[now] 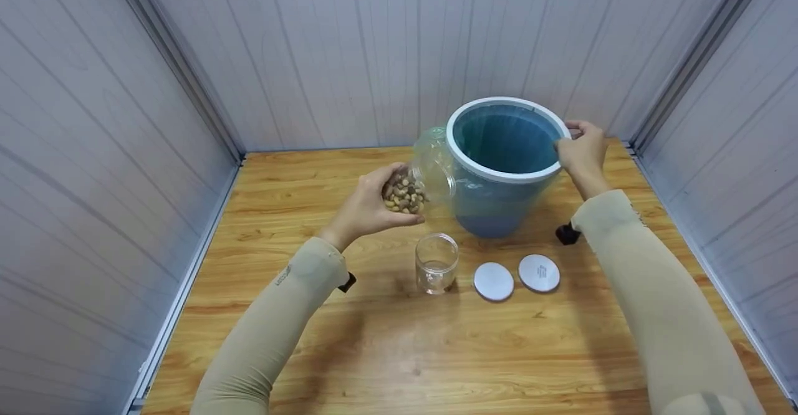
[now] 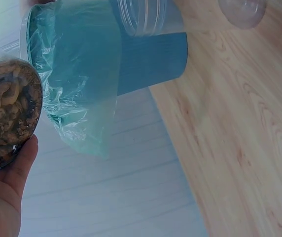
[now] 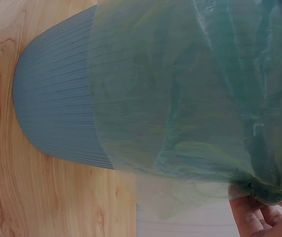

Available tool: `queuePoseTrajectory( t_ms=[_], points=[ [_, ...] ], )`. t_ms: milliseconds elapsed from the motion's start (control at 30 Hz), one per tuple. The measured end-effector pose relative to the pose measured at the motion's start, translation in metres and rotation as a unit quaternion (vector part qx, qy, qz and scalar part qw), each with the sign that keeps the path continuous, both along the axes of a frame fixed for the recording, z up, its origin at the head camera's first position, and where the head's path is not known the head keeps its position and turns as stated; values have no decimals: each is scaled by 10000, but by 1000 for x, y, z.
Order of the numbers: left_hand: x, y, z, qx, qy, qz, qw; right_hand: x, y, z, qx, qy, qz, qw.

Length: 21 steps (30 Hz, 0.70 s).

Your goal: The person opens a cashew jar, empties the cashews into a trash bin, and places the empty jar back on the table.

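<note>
My left hand [image 1: 368,204] grips a clear jar [image 2: 14,113] of mixed nuts [image 1: 405,194], tipped on its side. Its mouth faces the bin's left side and the nuts lie toward its base, by my palm. Across from it, a blue bin [image 1: 492,222] with a white rim [image 1: 508,177] stands lined with a thin green bag [image 2: 77,74], which hangs over the outside. My right hand [image 1: 583,152] pinches the rim and liner at the bin's right side, thumb inside. An open clear jar [image 1: 436,265] stands upright in front of the bin.
Two round white lids [image 1: 494,281] lie flat on the wooden table [image 1: 274,228], right of the standing jar. Pale panelled walls [image 1: 324,60] enclose the table at the back and both sides.
</note>
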<state>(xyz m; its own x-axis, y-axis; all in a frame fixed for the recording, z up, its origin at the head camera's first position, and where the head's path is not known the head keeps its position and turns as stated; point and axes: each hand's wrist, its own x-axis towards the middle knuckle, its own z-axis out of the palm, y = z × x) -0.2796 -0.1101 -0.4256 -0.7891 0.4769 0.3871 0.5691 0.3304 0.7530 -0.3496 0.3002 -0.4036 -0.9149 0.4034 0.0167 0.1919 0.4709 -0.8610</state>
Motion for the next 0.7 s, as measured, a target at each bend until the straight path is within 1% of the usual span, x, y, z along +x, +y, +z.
queuePoseTrajectory(
  t_ms=[200, 333, 467, 700],
  points=[
    [-6, 0, 6, -39, 24, 38, 10000, 0, -2, 0, -27, 8, -30, 10000],
    [-11, 0, 12, -142, 120, 148, 9997, 1, -4, 0, -95, -18, -19, 10000],
    [-15, 1, 16, -186, 142, 259, 9994, 0, -5, 0, -130, -17, 15, 9999],
    [-23, 2, 22, -201, 100, 358, 9991, -1, -6, -1, 142, 25, -40, 9999]
  ],
)
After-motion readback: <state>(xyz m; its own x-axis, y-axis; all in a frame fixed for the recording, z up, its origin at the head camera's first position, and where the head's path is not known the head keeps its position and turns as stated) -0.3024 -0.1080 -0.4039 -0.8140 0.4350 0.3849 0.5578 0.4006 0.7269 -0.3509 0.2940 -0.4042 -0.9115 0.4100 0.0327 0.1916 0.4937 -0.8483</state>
